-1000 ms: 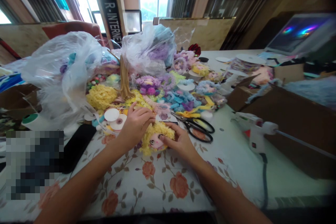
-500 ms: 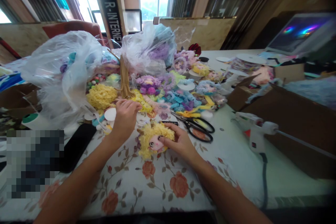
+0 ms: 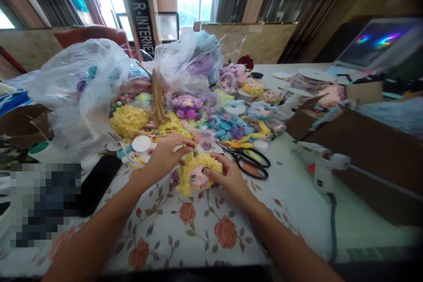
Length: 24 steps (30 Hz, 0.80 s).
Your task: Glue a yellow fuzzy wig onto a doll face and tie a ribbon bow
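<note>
On the near part of our worktop, over a cloth printed with orange roses, we have a doll head framed by thick, fluffy curls of bright yellow. The curls crowd round the crown and hang down at one side, and they set off a smooth, pale pink face with big, dark-ringed eyes, one of them partly behind our thumb. A touch of deeper yellow shows under the chin. Our right hand has its grip closed on the head's edge, thumb over the front and fingers behind. Our left hand is at the top of the curls, its grip drawn nearly together; we cannot tell whether anything is pinched there. Black-handled scissors lie just beyond our right hand.
</note>
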Motion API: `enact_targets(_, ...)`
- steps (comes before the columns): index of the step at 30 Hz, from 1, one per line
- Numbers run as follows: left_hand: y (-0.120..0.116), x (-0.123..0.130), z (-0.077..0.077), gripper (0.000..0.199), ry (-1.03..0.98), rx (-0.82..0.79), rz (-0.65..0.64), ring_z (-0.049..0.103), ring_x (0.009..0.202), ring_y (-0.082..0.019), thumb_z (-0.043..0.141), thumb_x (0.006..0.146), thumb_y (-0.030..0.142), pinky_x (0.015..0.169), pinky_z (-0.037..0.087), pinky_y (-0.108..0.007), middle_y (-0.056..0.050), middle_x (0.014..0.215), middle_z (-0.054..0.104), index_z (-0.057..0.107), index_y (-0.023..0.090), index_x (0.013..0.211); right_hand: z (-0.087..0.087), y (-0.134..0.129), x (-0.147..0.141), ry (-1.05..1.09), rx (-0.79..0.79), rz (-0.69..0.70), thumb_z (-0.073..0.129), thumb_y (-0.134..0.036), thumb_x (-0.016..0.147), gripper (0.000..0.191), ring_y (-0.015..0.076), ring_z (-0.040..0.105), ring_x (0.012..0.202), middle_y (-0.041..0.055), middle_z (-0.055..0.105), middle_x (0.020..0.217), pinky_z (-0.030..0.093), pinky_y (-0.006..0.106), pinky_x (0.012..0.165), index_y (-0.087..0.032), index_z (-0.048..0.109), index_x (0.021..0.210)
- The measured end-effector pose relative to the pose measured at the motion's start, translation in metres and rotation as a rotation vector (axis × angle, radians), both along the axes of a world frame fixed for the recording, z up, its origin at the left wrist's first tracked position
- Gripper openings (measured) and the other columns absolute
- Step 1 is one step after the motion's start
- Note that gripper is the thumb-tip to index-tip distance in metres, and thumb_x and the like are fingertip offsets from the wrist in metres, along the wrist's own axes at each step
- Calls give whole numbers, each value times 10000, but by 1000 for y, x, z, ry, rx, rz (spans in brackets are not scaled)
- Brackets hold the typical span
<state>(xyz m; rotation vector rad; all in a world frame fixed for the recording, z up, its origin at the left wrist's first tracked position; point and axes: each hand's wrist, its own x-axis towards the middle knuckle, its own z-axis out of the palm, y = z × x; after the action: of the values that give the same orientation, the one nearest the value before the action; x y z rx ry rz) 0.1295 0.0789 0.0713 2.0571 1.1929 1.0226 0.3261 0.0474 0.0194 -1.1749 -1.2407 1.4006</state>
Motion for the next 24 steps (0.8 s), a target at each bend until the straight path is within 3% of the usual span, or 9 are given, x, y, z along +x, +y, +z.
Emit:
enact_targets(4,2,-2,-4,238,-95,-192,-14,651,782,-177,590,821,386,513,572,-239,-50,985,689,711,216,936,-2,0,0,17,6,16,749,-406,627,490,176,617,723,25,647,863,501,284,620,-208,577,1041)
enact_targets(8,5,-5,-3,296,-69,-240,-74,642,851,-195,559,833,443,530,552,-225,-69,1004,676,705,210,943,-7,1,2,1,15,12,750,-423,623,511,186,619,753,35,646,895,503,286,622,-212,573,1054)
enact_targets(16,4,-2,-4,280,15,-227,-60,563,734,-155,472,879,412,610,514,-267,-21,778,576,592,187,763,-4,1,2,-9,-1,18,748,-410,620,507,201,627,760,40,650,893,513,303,619,-220,567,1054)
enact_targets(18,4,-1,-6,263,-114,-265,-23,566,785,-165,470,882,401,686,522,-295,-24,788,570,564,191,754,1,-1,1,-4,-15,18,751,-398,613,497,203,631,759,35,652,884,519,314,645,-217,566,1037)
enact_targets(21,6,-2,-1,223,-485,-355,-32,587,939,-191,479,883,352,826,516,-341,-56,888,601,529,189,739,7,-4,-1,6,-27,28,754,-373,618,470,210,638,797,37,657,906,525,334,711,-215,562,1017)
enact_targets(23,5,-5,7,214,-708,-410,-87,610,935,-186,465,891,327,811,525,-333,-64,881,607,495,191,728,9,-5,-1,16,-34,40,752,-367,629,465,214,640,814,42,661,923,527,342,728,-215,558,1023)
enact_targets(24,3,-8,11,217,-761,-436,-110,625,841,-166,451,898,329,741,535,-308,-48,801,596,478,196,729,9,-5,-1,17,-35,42,752,-366,630,465,214,640,812,42,662,922,528,343,725,-215,559,1025)
